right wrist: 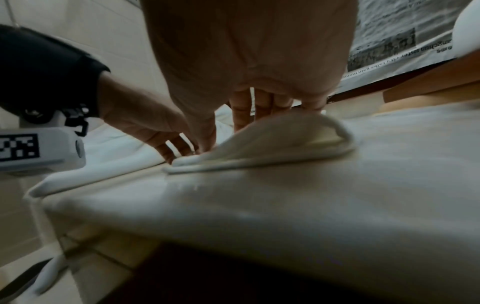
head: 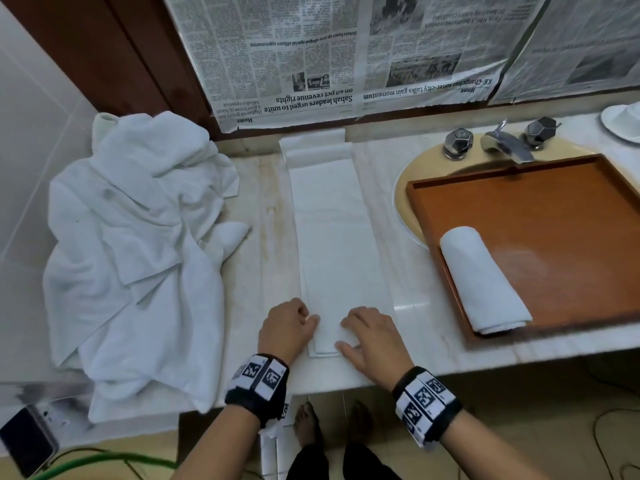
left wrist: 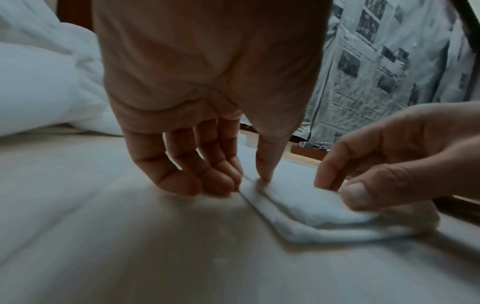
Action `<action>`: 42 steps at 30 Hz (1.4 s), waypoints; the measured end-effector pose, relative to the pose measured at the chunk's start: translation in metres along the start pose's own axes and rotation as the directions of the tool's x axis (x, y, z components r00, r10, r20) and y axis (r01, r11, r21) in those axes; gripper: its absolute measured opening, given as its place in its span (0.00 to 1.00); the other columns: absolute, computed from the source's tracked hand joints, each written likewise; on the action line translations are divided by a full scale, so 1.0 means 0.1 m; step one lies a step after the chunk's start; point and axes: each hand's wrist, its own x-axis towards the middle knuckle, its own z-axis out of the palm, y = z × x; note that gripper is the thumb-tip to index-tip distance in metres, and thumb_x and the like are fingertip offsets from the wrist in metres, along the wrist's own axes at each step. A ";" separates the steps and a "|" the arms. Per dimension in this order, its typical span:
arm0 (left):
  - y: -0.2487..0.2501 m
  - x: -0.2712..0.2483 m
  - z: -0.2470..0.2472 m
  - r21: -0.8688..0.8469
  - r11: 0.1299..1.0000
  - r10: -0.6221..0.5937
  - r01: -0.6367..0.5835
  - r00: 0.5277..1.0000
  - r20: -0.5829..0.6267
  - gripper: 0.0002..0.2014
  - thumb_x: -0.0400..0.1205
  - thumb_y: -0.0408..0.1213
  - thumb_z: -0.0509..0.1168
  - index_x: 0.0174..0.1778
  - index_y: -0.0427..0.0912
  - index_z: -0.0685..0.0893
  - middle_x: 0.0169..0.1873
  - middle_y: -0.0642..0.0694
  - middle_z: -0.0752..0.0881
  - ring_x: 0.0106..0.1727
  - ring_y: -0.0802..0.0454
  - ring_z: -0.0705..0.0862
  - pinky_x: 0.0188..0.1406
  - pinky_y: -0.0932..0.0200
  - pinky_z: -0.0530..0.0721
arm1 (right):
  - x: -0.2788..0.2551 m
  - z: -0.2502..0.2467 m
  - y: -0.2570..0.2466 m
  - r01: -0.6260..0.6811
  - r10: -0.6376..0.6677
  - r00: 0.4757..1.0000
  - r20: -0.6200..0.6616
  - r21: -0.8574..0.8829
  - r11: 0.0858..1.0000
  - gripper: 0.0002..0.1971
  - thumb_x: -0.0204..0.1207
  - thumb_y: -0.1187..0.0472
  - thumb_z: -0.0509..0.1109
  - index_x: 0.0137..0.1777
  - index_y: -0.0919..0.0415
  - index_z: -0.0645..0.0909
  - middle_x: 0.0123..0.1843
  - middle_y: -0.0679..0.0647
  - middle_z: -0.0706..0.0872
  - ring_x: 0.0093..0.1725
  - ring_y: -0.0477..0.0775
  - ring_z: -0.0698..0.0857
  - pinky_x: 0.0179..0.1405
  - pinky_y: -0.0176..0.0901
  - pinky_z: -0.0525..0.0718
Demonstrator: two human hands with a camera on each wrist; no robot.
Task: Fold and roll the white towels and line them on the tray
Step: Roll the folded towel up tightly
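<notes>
White folded towel strip [head: 337, 244] lies lengthwise on the marble counter [head: 256, 216], near end at the counter's front edge. Left hand [head: 286, 328] at the near-left corner: fingers [left wrist: 207, 174] curled down, tips touching the towel's edge, thumb pressing on top, a pinch on that edge. Right hand [head: 372, 336] on the near-right corner: fingers spread over the cloth, thumb at the end edge, corner lifted off the counter in the right wrist view. Left of the strip, a heap of unfolded white towels [head: 138, 244]. Right, orange-brown tray [head: 540, 209] sits over the sink [head: 403, 199]; one rolled towel [head: 483, 280] lies at the tray's near-left side. Beyond, faucet [head: 509, 143], newspaper [head: 311, 46] on wall.
</notes>
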 end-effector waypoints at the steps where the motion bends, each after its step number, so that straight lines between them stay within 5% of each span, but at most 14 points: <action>1: 0.01 -0.04 0.03 0.031 1.000 0.000 0.001 1.000 -0.020 0.11 0.80 0.53 0.68 0.47 0.49 0.83 0.40 0.55 0.84 0.43 0.54 0.83 0.45 0.54 0.84 | -0.04 0.02 -0.01 -0.005 0.005 1.000 -0.008 -0.003 1.000 0.22 0.73 0.41 0.62 0.56 0.55 0.85 0.56 0.50 0.83 0.55 0.53 0.83 0.54 0.49 0.83; 7: 0.07 -0.13 0.12 0.037 0.998 -0.053 0.055 0.997 -0.052 0.13 0.79 0.53 0.69 0.50 0.49 0.87 0.47 0.52 0.85 0.50 0.50 0.85 0.48 0.53 0.84 | -0.12 0.04 -0.05 -0.002 0.006 0.997 0.081 -0.050 0.999 0.27 0.65 0.38 0.66 0.61 0.52 0.84 0.61 0.51 0.82 0.61 0.56 0.80 0.60 0.53 0.77; 11: 0.14 -0.13 0.10 -0.111 0.978 -0.178 0.175 0.984 -0.023 0.04 0.75 0.45 0.72 0.38 0.50 0.88 0.41 0.52 0.89 0.45 0.50 0.87 0.45 0.56 0.85 | -0.13 0.08 -0.12 0.000 0.005 0.999 0.054 -0.093 0.996 0.13 0.67 0.46 0.74 0.50 0.48 0.86 0.53 0.49 0.83 0.54 0.56 0.83 0.52 0.53 0.79; 14: 0.16 -0.13 0.07 -0.170 0.968 -0.186 0.186 0.982 0.011 0.07 0.74 0.39 0.69 0.32 0.44 0.87 0.34 0.48 0.89 0.41 0.46 0.88 0.41 0.54 0.85 | -0.08 0.10 -0.18 0.008 -0.005 0.998 0.067 -0.058 0.998 0.09 0.75 0.50 0.72 0.52 0.50 0.86 0.53 0.49 0.84 0.56 0.55 0.80 0.58 0.53 0.73; 17: 0.08 -0.15 0.06 -0.180 0.974 -0.131 0.135 0.991 0.033 0.06 0.76 0.36 0.66 0.36 0.44 0.88 0.38 0.49 0.90 0.45 0.47 0.88 0.47 0.55 0.86 | -0.06 0.11 -0.25 -0.020 0.025 0.999 0.048 -0.093 0.995 0.09 0.76 0.51 0.69 0.53 0.51 0.84 0.51 0.48 0.83 0.53 0.55 0.80 0.55 0.53 0.74; 22: -0.12 -0.26 0.04 -0.200 0.979 -0.051 0.049 0.999 -0.005 0.10 0.76 0.32 0.69 0.52 0.44 0.90 0.47 0.49 0.91 0.51 0.52 0.87 0.55 0.65 0.78 | -0.03 0.23 -0.39 0.025 -0.024 1.000 0.009 -0.132 0.991 0.08 0.69 0.55 0.77 0.47 0.52 0.85 0.45 0.49 0.85 0.46 0.57 0.83 0.44 0.53 0.80; 24: -0.18 -0.30 0.05 -0.177 0.984 -0.005 0.003 1.000 -0.012 0.12 0.76 0.33 0.72 0.55 0.43 0.89 0.48 0.49 0.90 0.50 0.53 0.86 0.57 0.62 0.80 | -0.01 0.24 -0.41 0.028 -0.030 0.999 -0.021 -0.091 0.995 0.06 0.69 0.57 0.78 0.45 0.52 0.86 0.43 0.49 0.85 0.44 0.56 0.84 0.42 0.52 0.80; 26: -0.22 -0.32 0.06 -0.136 0.990 0.032 -0.036 0.999 -0.032 0.13 0.76 0.36 0.74 0.56 0.44 0.89 0.46 0.50 0.88 0.48 0.53 0.85 0.57 0.56 0.83 | -0.01 0.26 -0.41 0.023 -0.026 0.999 -0.043 -0.064 0.998 0.07 0.69 0.58 0.79 0.45 0.52 0.86 0.42 0.48 0.85 0.43 0.56 0.84 0.41 0.52 0.80; 30: -0.27 -0.36 0.04 -0.149 0.988 0.036 -0.045 0.997 -0.066 0.14 0.76 0.38 0.75 0.57 0.46 0.89 0.43 0.54 0.84 0.45 0.57 0.82 0.54 0.63 0.80 | -0.07 0.32 -0.42 0.058 -0.060 0.995 -0.074 -0.022 0.998 0.07 0.67 0.60 0.78 0.43 0.52 0.85 0.42 0.48 0.84 0.42 0.56 0.84 0.40 0.53 0.80; 32: -0.29 -0.36 0.04 -0.155 0.986 0.043 -0.055 0.996 -0.078 0.13 0.75 0.37 0.75 0.56 0.46 0.90 0.43 0.54 0.85 0.44 0.57 0.83 0.55 0.61 0.82 | -0.09 0.33 -0.45 0.089 -0.087 0.990 -0.109 0.011 0.996 0.03 0.71 0.57 0.72 0.43 0.52 0.85 0.41 0.47 0.84 0.41 0.55 0.83 0.40 0.53 0.80; 35: -0.27 -0.37 0.05 -0.165 0.984 0.055 -0.071 0.994 -0.098 0.10 0.76 0.37 0.73 0.53 0.46 0.91 0.41 0.54 0.86 0.45 0.55 0.84 0.55 0.57 0.83 | -0.12 0.33 -0.51 0.123 -0.113 0.978 -0.173 0.049 0.991 0.09 0.74 0.50 0.64 0.43 0.52 0.84 0.41 0.45 0.83 0.41 0.53 0.82 0.39 0.49 0.78; 42: -0.37 -0.40 0.03 -0.226 0.971 0.065 -0.077 0.996 -0.060 0.13 0.73 0.33 0.75 0.53 0.46 0.89 0.41 0.53 0.87 0.42 0.59 0.84 0.54 0.63 0.82 | -0.16 0.45 -0.48 0.091 -0.094 0.989 -0.117 -0.023 0.996 0.03 0.69 0.54 0.71 0.41 0.51 0.83 0.41 0.46 0.82 0.42 0.55 0.82 0.41 0.52 0.78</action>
